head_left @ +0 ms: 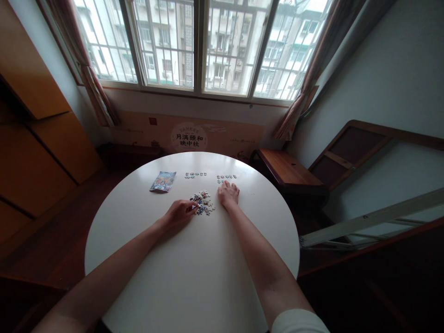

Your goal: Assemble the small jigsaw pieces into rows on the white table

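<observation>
A small heap of loose jigsaw pieces (204, 202) lies near the middle of the round white table (194, 273). My left hand (181, 212) rests just left of the heap, its fingertips pinched at the heap's edge on something too small to name. My right hand (228, 193) lies palm down right of the heap, fingers curled loosely on the tabletop, close below a short row of pieces (226, 177). A second row of pieces (195, 175) sits further left. A small printed puzzle packet (163, 181) lies at the back left of the table.
Beyond the table stand a wooden bench (287, 170) and a cardboard panel with printed characters (189, 136) under the barred window (204, 46). Wooden cabinets (38, 152) line the left wall. A framed board (350, 152) leans at the right.
</observation>
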The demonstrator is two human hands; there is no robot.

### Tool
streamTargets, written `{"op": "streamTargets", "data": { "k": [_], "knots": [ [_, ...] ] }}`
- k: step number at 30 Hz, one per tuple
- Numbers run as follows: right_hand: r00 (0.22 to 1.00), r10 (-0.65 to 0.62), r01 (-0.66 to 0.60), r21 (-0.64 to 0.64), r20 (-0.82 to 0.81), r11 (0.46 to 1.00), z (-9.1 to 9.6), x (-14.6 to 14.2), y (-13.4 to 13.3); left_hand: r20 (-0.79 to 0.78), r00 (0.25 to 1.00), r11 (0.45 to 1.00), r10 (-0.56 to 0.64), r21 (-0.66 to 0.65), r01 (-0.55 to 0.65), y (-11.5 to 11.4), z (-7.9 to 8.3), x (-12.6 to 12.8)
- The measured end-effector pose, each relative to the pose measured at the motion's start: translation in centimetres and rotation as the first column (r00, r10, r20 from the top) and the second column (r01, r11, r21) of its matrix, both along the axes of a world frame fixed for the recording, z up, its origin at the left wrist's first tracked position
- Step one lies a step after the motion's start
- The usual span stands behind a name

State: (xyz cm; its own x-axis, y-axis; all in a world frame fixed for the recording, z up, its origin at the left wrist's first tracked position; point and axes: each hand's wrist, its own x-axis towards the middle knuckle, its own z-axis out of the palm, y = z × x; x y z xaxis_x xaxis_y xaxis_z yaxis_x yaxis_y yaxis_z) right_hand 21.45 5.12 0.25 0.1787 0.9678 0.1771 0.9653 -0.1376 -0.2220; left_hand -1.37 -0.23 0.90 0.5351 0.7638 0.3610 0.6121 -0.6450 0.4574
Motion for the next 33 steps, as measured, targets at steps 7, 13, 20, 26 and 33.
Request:
{"op": "streamTargets", "data": {
  "k": [7, 13, 20, 26, 33],
  "knots": [
    [0.999, -0.002, 0.003, 0.023, -0.037, 1.000, 0.0, -0.1, -0.1, -0.016, 1.000, 1.000, 0.011, -0.005, -0.011, -0.2, 0.3, 0.1],
    [0.984, 0.014, 0.018, 0.174, -0.179, 0.985, 0.3, 0.0, -0.6, -0.022, 1.000, 1.000, 0.008, 0.019, -0.008, -0.1, 0.2, 0.1],
    [0.907, -0.017, 0.124, 0.228, -0.420, 0.966, 1.1, 0.4, -1.9, -0.016, 1.000, 1.000, 0.009, 0.023, -0.008, 0.1, -0.1, 0.1],
    [0.836, 0.124, -0.092, 0.086, -0.535, 0.992, 1.4, 0.0, -4.8, -0.016, 1.000, 1.000, 0.002, 0.016, -0.002, 0.0, 0.0, 0.1],
    [0.883, 0.161, -0.130, 0.100, -0.441, 0.986, 1.4, -1.1, -7.4, -0.020, 1.000, 1.000, -0.003, 0.023, 0.003, 0.0, 0.1, 0.1]
  ]
}}
